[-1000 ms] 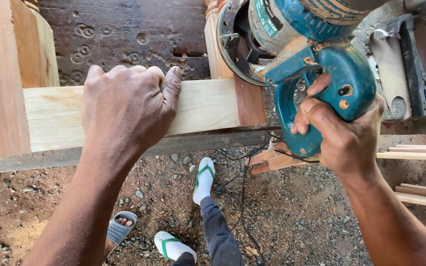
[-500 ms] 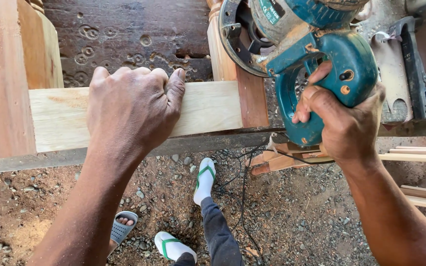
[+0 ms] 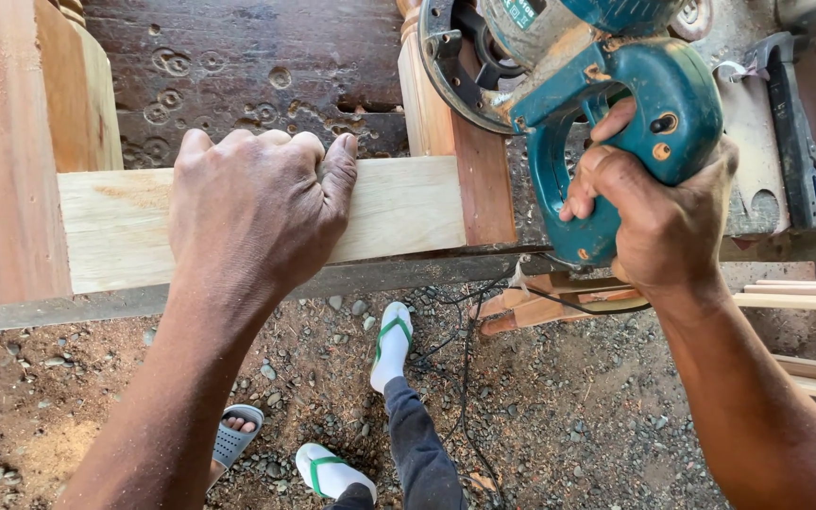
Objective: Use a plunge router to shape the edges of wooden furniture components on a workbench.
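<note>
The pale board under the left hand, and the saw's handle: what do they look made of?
The pale board, pressed down by the left hand: bare, unfinished wood, by its visible grain and matte, yellowish face. The saw handle, gripped by the right hand: probably moulded plastic, teal, smooth and slightly glossy, dusted with sawdust.

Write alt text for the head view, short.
Left hand presses a pale board flat on a workbench; right hand grips the teal handle of a circular saw at the board's right end. Below: gravel, a cord, sandalled feet.
</note>
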